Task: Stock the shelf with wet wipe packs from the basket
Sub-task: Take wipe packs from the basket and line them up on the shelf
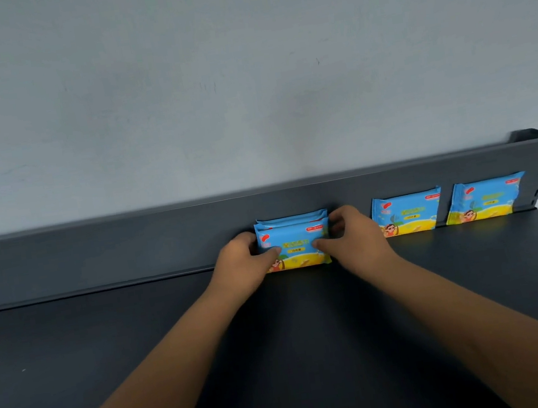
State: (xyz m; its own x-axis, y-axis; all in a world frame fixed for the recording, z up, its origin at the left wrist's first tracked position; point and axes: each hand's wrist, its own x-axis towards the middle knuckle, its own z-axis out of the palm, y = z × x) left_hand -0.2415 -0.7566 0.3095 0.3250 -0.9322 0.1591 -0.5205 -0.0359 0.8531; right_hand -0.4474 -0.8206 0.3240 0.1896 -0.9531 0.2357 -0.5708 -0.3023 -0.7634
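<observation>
Your hands: left hand (243, 264) and right hand (352, 244) clamp the stack (295, 240) between them.
Right of your right hand: near pack (407, 213), far pack (488, 199), upright on shelf (110, 364).

view: one wide-angle head camera
facing: forward and down over the shelf (74, 352), wall (241, 69) at 12 o'clock
nearness: close above shelf

Blue-yellow wet wipe packs (294, 236) stand upright against the dark shelf (108, 347) back — three separate clusters.
</observation>
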